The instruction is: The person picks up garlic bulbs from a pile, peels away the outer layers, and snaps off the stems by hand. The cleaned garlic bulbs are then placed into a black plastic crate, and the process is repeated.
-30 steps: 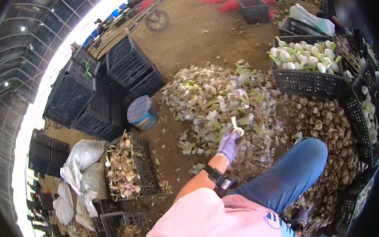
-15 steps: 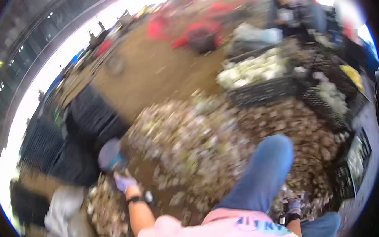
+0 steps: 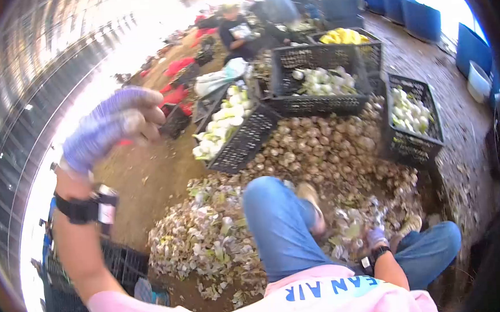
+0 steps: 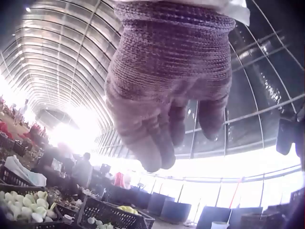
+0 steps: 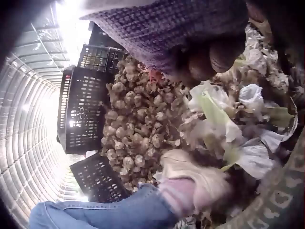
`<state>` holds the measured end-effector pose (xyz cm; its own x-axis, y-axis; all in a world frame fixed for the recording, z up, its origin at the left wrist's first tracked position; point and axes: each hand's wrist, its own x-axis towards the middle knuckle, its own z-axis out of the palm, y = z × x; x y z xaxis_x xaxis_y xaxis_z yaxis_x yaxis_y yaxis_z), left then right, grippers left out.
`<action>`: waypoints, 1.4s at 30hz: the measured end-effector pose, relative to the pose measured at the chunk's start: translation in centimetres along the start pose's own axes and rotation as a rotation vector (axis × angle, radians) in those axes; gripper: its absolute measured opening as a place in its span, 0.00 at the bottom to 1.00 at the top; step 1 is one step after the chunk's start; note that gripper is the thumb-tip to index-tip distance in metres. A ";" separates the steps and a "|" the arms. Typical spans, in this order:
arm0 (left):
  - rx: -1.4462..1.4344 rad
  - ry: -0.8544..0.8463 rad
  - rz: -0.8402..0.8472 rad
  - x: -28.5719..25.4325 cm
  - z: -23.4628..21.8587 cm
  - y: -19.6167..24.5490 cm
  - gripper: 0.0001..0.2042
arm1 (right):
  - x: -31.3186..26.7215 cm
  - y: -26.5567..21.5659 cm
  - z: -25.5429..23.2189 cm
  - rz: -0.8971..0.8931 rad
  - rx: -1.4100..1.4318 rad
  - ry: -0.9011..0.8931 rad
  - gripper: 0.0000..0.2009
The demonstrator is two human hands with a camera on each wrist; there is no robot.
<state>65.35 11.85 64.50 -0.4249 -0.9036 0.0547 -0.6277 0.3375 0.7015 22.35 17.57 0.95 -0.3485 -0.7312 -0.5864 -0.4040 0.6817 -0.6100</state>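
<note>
In the head view the left hand is lifted well above the floor, fingers loosely bent with nothing seen between them, so I take its grip as released. White bulbs fill the nearest crate, and more lie in the other crates; brown bulbs lie loose on the floor between these and the knee. Handling bulbs well from here probably means taking one brown bulb at a time, with light fingers, and setting finished ones down low in a crate so they don't bruise. The right hand is low beside the peelings; a pale shape by its fingers is too small to name. In the left wrist view the bent fingers touch nothing visible, though their inner side is partly hidden, and the white bulbs are cut off at the lower left. In the right wrist view the fingers curl into dark shadow above leafy scraps, so I cannot tell whether they grasp anything; best keep the left fingers clear of them. The shoe is blurred.
</note>
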 end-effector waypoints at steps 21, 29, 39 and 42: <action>-0.428 -0.880 -0.341 34.2 66.2 -22.1 0.19 | 13.4 2.8 -10.9 0.154 0.241 0.552 0.23; 0.468 -0.870 0.015 28.3 76.9 -21.6 0.30 | 22.2 3.3 -11.0 0.154 0.068 0.506 0.31; 0.636 -1.329 0.166 22.2 71.7 -24.0 0.37 | 21.7 4.5 -10.1 0.345 0.250 0.636 0.28; 0.544 -1.375 0.146 16.4 69.0 -28.5 0.30 | 18.1 9.7 -6.0 0.229 0.340 0.704 0.27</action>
<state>31.27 5.59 -3.61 -0.5781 -0.0074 -0.8159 -0.5553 0.7363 0.3867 7.03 10.74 -12.38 -0.8870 -0.3397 -0.3127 -0.0191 0.7036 -0.7104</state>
